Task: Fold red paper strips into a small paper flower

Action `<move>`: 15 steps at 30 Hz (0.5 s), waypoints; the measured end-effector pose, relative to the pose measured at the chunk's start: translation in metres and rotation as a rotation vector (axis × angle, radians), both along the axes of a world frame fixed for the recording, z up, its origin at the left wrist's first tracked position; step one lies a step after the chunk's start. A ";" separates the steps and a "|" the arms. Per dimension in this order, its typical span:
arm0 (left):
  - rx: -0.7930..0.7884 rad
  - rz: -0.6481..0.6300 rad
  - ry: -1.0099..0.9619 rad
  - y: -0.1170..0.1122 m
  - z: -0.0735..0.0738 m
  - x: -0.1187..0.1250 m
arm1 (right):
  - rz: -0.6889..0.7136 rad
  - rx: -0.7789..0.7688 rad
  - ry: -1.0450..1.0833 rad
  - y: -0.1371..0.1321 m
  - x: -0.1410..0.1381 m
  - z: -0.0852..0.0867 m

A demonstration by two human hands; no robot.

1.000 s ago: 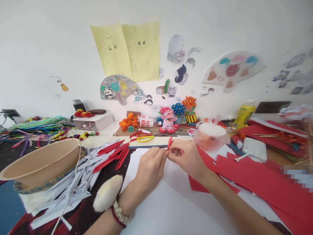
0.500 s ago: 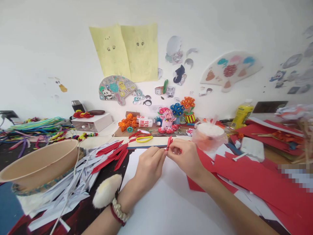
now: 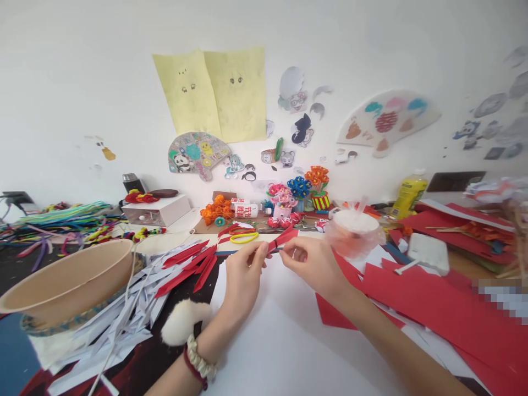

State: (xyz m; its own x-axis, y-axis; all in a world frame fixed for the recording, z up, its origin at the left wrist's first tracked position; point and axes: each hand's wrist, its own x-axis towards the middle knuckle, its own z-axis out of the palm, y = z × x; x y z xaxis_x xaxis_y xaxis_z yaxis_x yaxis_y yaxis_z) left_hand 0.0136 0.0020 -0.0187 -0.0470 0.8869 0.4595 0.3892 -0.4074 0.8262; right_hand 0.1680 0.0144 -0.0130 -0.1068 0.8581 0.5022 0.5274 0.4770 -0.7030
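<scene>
Over a white sheet (image 3: 289,341) at the table's middle, my left hand (image 3: 244,278) pinches the near end of a narrow red paper strip (image 3: 282,238). The strip slants up to the right from those fingers. My right hand (image 3: 314,264) is curled just to the right, its fingertips touching the same strip. A fluffy white pompom on a wrist band (image 3: 183,322) hangs at my left wrist.
Cut red strips (image 3: 190,261) and white strips (image 3: 124,319) lie left of my hands beside a tan bowl (image 3: 66,283). Red paper sheets (image 3: 433,308) spread to the right. A wrapped white roll (image 3: 355,231), a yellow loop (image 3: 244,237), paper flowers (image 3: 301,190) and a yellow bottle (image 3: 408,195) stand behind.
My hands have moved slightly apart. The red strip, upright and bunched between the fingertips before, now stretches out slanting to the right.
</scene>
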 end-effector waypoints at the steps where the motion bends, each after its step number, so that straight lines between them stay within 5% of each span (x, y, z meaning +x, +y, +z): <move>1: -0.036 -0.036 -0.052 0.001 0.000 0.000 | 0.000 0.023 -0.025 0.000 0.000 -0.001; 7: -0.212 -0.239 -0.226 0.002 0.003 -0.002 | 0.061 0.187 -0.078 0.004 0.003 -0.010; 15: -0.255 -0.286 -0.218 0.000 0.007 -0.003 | 0.076 0.306 -0.175 0.006 0.004 -0.014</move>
